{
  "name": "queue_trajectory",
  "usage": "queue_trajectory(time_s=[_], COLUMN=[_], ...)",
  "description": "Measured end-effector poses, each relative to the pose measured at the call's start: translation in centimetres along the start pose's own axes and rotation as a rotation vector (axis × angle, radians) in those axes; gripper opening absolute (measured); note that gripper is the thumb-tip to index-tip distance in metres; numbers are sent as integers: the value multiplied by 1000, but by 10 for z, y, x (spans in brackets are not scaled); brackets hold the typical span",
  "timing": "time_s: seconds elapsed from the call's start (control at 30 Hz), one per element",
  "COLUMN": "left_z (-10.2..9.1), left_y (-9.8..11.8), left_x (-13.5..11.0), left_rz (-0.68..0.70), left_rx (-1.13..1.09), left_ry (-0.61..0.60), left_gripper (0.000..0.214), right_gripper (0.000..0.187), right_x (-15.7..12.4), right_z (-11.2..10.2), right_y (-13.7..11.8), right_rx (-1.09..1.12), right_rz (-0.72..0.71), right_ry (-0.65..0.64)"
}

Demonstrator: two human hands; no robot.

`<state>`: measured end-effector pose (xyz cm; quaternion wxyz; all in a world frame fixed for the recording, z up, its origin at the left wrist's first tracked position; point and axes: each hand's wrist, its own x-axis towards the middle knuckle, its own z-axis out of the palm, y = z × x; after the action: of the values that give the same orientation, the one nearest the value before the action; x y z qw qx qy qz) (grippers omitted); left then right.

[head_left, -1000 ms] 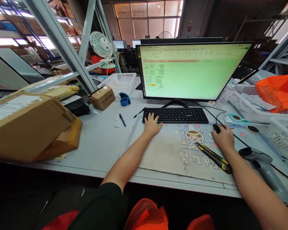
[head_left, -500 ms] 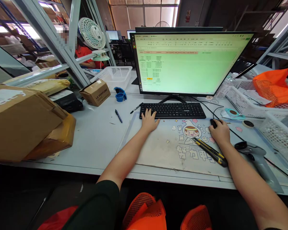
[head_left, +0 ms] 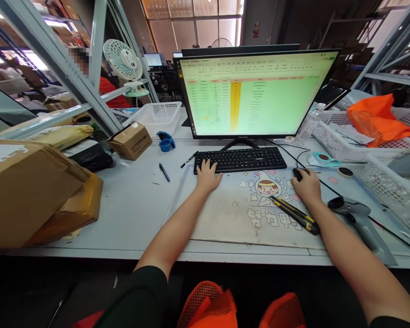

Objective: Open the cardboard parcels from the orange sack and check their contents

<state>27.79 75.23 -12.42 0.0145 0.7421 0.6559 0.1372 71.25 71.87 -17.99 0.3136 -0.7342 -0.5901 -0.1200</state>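
Note:
My left hand (head_left: 207, 176) rests with its fingers spread over the left end of a black keyboard (head_left: 246, 159). Under my right hand (head_left: 306, 186) is a black computer mouse (head_left: 297, 173), its front showing beyond the fingers that curve around it. Behind the keyboard a monitor (head_left: 259, 98) displays a green-tinted spreadsheet with one column in yellow. Both forearms cross a pale desk mat (head_left: 222, 218) printed with a cartoon figure. Near my right wrist lie yellow-and-black utility knives (head_left: 295, 215). Right of that forearm is a grey barcode scanner (head_left: 365, 223).
Cardboard boxes (head_left: 30, 191) and a small perfume box (head_left: 131, 140) stand at left, near a blue-lidded cup (head_left: 166, 142) and a pen (head_left: 164, 172). White baskets (head_left: 341, 148) line the right, one with orange mesh cloth (head_left: 379, 118). A person in red sits behind the metal frame (head_left: 51, 54).
The monitor's spreadsheet has switched to a different sheet with a yellow column. My view has shifted slightly. Both hands keep their places on the keyboard and mouse.

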Motion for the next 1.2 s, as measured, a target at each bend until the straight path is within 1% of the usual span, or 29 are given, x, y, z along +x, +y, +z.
queue_trajectory(time_s=[0.33, 0.5, 0.6, 0.67, 0.77, 1.0, 1.2], left_z=[-3, -3, -3, -3, -2, 1, 2], left_y=[3, 4, 4, 3, 2, 1, 0], left_x=[0, 0, 0, 0, 1, 2, 3], left_rz=[14, 13, 17, 18, 20, 18, 22], left_rx=[-5, -12, -9, -2, 6, 23, 23], left_ry=[2, 6, 15, 3, -9, -3, 8], left_gripper=[67, 65, 68, 68, 68, 68, 68], right_gripper=[60, 60, 63, 66, 64, 59, 62], right_x=[0, -1, -1, 0, 1, 2, 1], right_z=[-11, -14, -16, -17, -18, -16, -13], right_y=[-11, -15, -17, -19, -20, -18, -16], right_rx=[-20, -14, -17, -17, -18, -13, -4], right_rz=[67, 74, 86, 104, 121, 108, 77], right_ry=[-25, -37, -41, -45, -54, -43, -42])
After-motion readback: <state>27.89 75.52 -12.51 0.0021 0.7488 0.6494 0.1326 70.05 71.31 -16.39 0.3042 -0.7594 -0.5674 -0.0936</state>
